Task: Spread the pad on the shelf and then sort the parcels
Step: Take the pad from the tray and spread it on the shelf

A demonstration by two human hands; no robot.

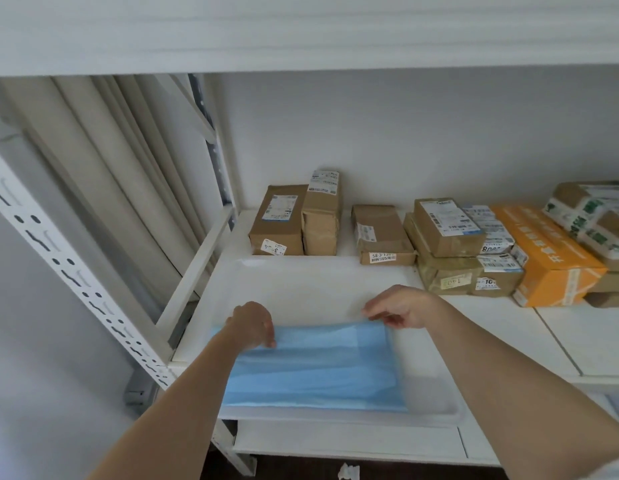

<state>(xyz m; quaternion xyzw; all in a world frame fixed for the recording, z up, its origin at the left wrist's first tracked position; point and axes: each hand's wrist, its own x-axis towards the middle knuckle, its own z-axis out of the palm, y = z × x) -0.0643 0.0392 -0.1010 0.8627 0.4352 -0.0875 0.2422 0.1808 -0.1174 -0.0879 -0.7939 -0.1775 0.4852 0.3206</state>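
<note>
**Pad half spread; parcels not yet sorted**

Both forearms reach over the shelf [491,327] front. I judge the first step in progress: the blue pad [315,368] lies partly folded at the shelf's front left. Left hand [252,323] and right hand [398,308] pinch its far edge, fingers closed on it. Parcels [439,244] sit unsorted behind the pad and to its right.

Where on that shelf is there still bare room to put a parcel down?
Bare shelf lies front right, between the right hand and the orange box. The tray's back half, beyond the blue pad, is free too. The back row of brown parcels is crowded.
</note>
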